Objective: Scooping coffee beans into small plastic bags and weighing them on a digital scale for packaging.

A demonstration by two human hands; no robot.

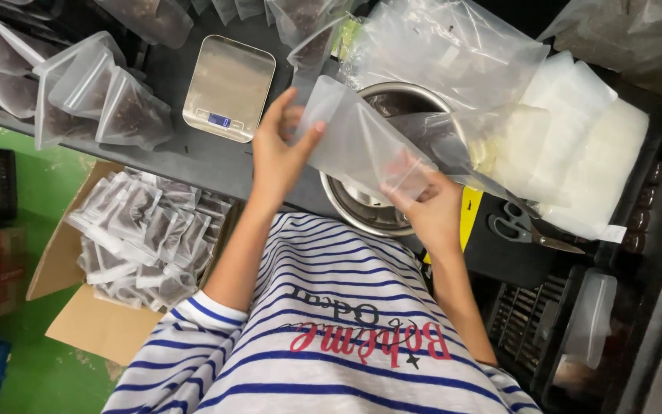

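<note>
Both my hands hold one empty translucent plastic pouch [354,142] over a round metal bowl [362,211]. My left hand [277,153] grips the pouch's upper left end, thumb on top. My right hand [427,203] pinches its lower right end, near the zip edge. The bowl sits at the near edge of a dark table [201,157] and is mostly hidden by the pouch and my hands. A small steel kitchen scale [229,88] lies just left of my left hand.
Filled pouches of dark contents [93,92] lie on the table's left. A cardboard box [101,322] with several filled pouches stands on the green floor. Stacked empty bags [576,146] and scissors [526,228] lie at right. A black crate [530,322] stands below them.
</note>
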